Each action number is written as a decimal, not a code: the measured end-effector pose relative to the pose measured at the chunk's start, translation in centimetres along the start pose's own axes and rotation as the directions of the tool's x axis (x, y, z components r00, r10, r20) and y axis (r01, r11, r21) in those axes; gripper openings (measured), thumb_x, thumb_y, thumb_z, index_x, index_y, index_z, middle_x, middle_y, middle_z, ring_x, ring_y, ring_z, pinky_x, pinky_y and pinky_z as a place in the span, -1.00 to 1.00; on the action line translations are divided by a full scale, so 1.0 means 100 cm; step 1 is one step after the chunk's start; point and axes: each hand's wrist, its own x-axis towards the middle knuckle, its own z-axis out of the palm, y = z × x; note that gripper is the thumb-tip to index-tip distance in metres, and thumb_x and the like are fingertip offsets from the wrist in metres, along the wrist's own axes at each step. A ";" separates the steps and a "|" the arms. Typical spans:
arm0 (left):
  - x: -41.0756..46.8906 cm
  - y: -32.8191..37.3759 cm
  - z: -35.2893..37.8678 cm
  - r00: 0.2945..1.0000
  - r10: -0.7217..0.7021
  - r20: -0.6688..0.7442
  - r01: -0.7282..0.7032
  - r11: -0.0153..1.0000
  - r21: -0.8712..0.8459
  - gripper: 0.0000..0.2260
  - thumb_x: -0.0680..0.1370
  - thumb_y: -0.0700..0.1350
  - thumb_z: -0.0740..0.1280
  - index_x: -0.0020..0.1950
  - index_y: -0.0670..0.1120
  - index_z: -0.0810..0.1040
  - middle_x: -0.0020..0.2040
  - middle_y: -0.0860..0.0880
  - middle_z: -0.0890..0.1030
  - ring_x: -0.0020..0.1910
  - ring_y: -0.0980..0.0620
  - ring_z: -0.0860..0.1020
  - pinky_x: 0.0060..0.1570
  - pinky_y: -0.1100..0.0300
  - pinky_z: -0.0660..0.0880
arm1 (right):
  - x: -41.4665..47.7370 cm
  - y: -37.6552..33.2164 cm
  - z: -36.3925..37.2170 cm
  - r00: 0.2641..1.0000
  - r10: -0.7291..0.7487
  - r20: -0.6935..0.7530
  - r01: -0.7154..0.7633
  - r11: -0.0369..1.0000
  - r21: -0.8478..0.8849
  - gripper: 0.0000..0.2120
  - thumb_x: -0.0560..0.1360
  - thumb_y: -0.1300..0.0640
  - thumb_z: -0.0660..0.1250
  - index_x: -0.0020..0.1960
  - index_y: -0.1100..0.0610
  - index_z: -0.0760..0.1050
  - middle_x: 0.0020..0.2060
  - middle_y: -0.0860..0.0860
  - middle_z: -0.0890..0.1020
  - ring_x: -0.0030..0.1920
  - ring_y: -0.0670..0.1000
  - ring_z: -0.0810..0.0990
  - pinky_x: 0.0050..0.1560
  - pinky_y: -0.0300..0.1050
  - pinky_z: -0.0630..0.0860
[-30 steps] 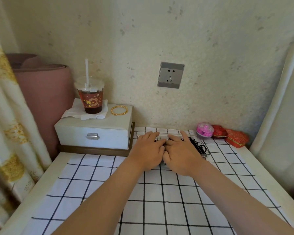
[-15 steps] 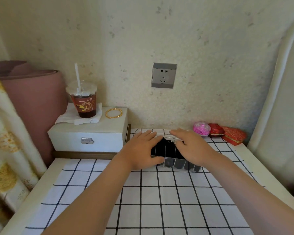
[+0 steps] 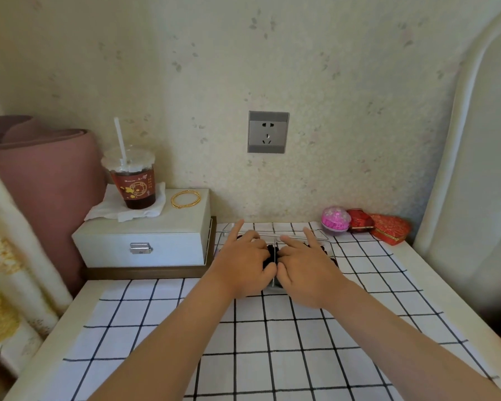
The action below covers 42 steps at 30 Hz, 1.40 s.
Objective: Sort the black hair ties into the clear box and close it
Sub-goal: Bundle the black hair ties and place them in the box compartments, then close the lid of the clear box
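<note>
Checked cloth (image 3: 272,342) lies in front of white case (image 3: 156,241). Just right of case, left hand (image 3: 243,261) and right hand (image 3: 307,267) sit side by side, fingers flat and spread, gripping nothing, pressing on clear box (image 3: 324,236), probably to snap lid shut. Ties (image 3: 272,251) inside box, black between hands.

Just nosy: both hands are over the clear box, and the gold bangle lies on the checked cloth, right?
No: in the head view the gold bangle lies on the white case. Left hand and right hand are over the clear box.
</note>
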 end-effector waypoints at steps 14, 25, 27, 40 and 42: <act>0.001 0.004 -0.006 0.995 -0.064 0.070 0.075 0.983 -0.166 -0.56 0.49 0.20 0.06 -0.07 -0.02 0.63 -0.09 0.05 0.58 -0.06 0.06 0.45 0.14 0.04 0.37 | -0.008 0.014 -0.010 0.981 0.035 -0.189 0.022 0.956 0.293 -0.68 0.56 0.00 0.22 0.29 0.04 0.43 0.11 -0.07 0.57 0.07 -0.17 0.41 0.23 -0.20 0.23; -0.009 0.001 -0.004 0.991 -0.039 0.126 0.060 0.984 -0.169 -0.42 0.63 0.20 0.08 0.60 -0.01 0.14 0.58 0.07 0.17 0.57 0.09 0.07 0.54 0.09 0.02 | -0.012 0.013 0.003 0.993 0.015 -0.116 -0.005 0.996 0.090 -0.40 0.61 -0.20 -0.13 0.43 0.02 0.45 0.46 -0.08 0.42 0.52 -0.01 0.27 0.54 0.03 0.02; -0.011 0.002 0.000 0.984 -0.044 0.173 0.068 0.988 -0.136 -0.38 0.63 0.25 0.03 0.61 0.00 0.05 0.61 0.08 0.07 0.58 0.12 -0.05 0.55 0.07 -0.05 | -0.013 0.012 0.008 0.994 0.007 -0.112 -0.005 1.000 0.020 -0.41 0.63 -0.23 -0.11 0.40 0.03 0.47 0.48 -0.06 0.40 0.53 0.01 0.26 0.55 0.07 0.03; 0.000 0.006 -0.013 0.995 -0.069 0.076 0.089 0.948 -0.307 -0.64 0.54 0.22 0.20 0.14 0.03 0.58 0.06 0.09 0.56 0.13 0.08 0.46 0.20 0.04 0.43 | -0.010 0.029 -0.009 0.986 0.007 -0.165 0.036 0.966 0.256 -0.66 0.57 -0.19 0.13 0.23 -0.01 0.40 0.06 -0.16 0.53 0.09 -0.13 0.44 0.34 -0.03 0.25; 0.002 0.003 -0.019 0.985 -0.143 0.093 0.170 0.884 -0.435 -0.65 0.57 0.17 0.21 0.19 -0.01 0.58 0.11 0.10 0.55 0.16 0.06 0.49 0.18 0.13 0.44 | -0.008 0.035 -0.017 0.979 0.102 -0.176 -0.027 0.923 0.384 -0.76 0.57 -0.16 0.19 0.15 -0.05 0.37 -0.05 -0.12 0.54 -0.01 -0.07 0.44 0.19 -0.04 0.36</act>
